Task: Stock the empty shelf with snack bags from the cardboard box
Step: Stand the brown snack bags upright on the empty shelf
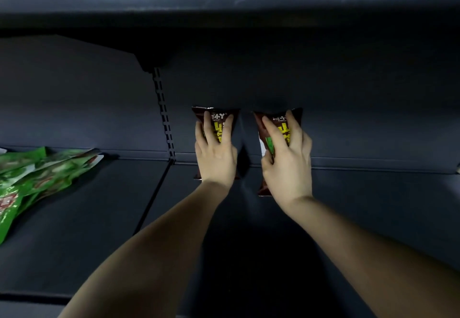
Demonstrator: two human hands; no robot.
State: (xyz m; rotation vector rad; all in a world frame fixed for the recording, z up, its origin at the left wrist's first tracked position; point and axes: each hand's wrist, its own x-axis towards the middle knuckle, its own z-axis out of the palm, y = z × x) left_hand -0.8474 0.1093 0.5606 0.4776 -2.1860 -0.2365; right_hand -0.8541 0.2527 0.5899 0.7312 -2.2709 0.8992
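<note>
Dark metal shelf, two brown snack bags stood upright at its back panel, green snack bags heaped at left

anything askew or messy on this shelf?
Yes: the green snack bags in the left bay lie flat in a loose overlapping heap, not stood up. The two brown bags held upright at the back panel look orderly, though the right one tilts slightly.

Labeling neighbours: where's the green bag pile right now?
Head view, far left: the green bag pile lies on the shelf, left of the slotted upright, apart from both hands.
</note>
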